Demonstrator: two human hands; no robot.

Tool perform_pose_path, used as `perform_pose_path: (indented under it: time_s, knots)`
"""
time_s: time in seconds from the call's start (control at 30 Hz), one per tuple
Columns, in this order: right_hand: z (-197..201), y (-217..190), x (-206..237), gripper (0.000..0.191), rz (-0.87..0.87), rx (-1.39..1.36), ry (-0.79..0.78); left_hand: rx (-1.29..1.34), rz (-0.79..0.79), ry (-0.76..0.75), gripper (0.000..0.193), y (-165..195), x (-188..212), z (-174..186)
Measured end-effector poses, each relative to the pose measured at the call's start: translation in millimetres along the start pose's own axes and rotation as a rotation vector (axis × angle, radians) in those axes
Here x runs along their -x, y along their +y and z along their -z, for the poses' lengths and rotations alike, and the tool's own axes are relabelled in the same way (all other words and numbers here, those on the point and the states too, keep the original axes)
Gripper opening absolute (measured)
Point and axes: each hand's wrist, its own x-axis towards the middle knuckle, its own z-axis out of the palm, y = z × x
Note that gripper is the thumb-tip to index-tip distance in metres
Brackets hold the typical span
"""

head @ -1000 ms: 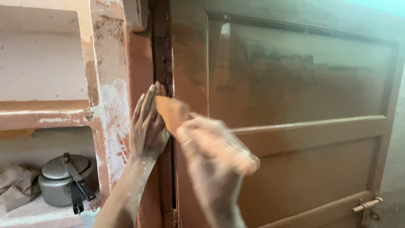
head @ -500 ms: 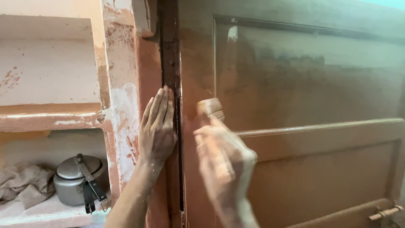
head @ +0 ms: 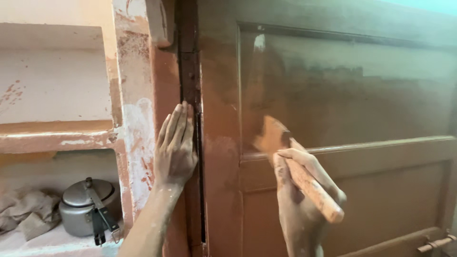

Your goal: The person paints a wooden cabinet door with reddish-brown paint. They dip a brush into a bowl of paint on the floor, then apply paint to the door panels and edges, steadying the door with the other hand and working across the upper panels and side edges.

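While your left hand (head: 175, 145) lies flat and open on the door frame (head: 164, 85), your right hand (head: 304, 200) has its grip closed around the wooden handle of a brush (head: 290, 162). The brush's blurry bristles touch the brown door (head: 342, 95). A metal pot (head: 88, 204) sits on the shelf (head: 57, 138) to the left.

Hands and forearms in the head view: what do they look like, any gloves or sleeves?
Both are bare, with no gloves, sleeves, rings or watch in view. The left hand and its forearm are dusted with fine pale powder, with whitish patches near the wrist. The right hand is coated more heavily in reddish-brown dust, thick over the fingers and knuckles.
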Motion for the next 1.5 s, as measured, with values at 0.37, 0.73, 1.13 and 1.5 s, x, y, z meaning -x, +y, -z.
perform_pose_path:
  time_s: [0.37,0.73,1.13,1.5]
  knots:
    - [-36.3,-46.5,26.4,0.015,0.076,-0.113,-0.169,0.021,0.013,-0.050,0.056,2.1,-1.5,4.6]
    - [-8.6,-3.1,4.6,0.011,-0.191,-0.168,-0.047,-0.050,0.009,-0.059,0.056,2.7,-1.9,0.5]
    - [-41.1,-39.5,26.9,0.009,0.186,-0.081,-0.167,-0.015,0.029,-0.092,0.060,2.6,-1.0,-3.3]
    - [-20.6,-1.3,5.9,0.010,-0.371,-0.272,-0.030,-0.049,0.027,-0.081,0.060,4.2,-1.8,-2.4]
